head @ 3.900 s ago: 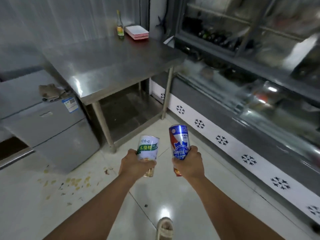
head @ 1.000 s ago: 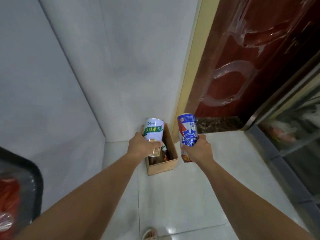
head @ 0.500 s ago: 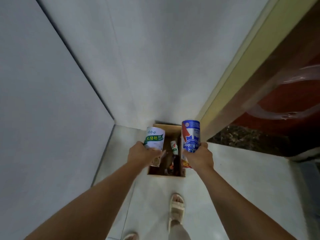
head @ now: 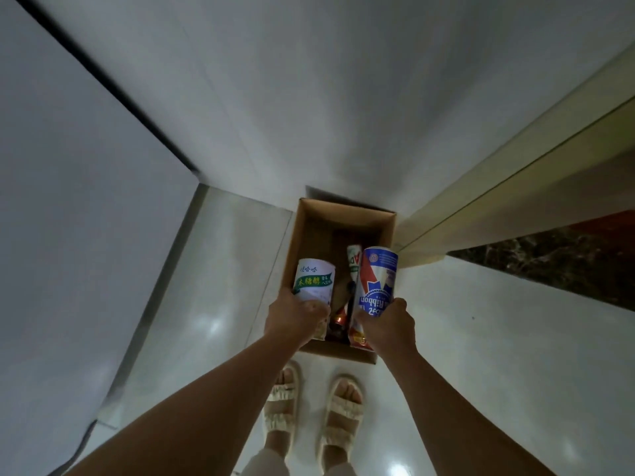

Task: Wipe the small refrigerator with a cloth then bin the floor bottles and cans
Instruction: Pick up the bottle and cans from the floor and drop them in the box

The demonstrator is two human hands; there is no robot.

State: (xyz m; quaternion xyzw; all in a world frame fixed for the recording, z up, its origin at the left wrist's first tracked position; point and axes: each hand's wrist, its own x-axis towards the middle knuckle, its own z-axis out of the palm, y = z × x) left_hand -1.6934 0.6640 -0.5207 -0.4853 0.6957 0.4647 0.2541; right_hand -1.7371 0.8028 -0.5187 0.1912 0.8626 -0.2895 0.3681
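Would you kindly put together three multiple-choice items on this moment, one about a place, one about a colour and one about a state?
1. Where does the cardboard box stand?
A. On a steel table
B. On the floor against the wall, beside the door frame
C. On a shelf

2. What colours mark the can in the right hand?
A. Blue, with red and white
B. Green and yellow
C. Black and gold

3. What state is the left hand in?
A. Flat and holding nothing
B. Resting on the box rim
C. Gripping a white can with a green band

Key: 1 B, since the box sits on floor tiles at the wall's foot. 2 A, since its label shows blue, red and white. 3 C, since the fingers curl round that can over the box.
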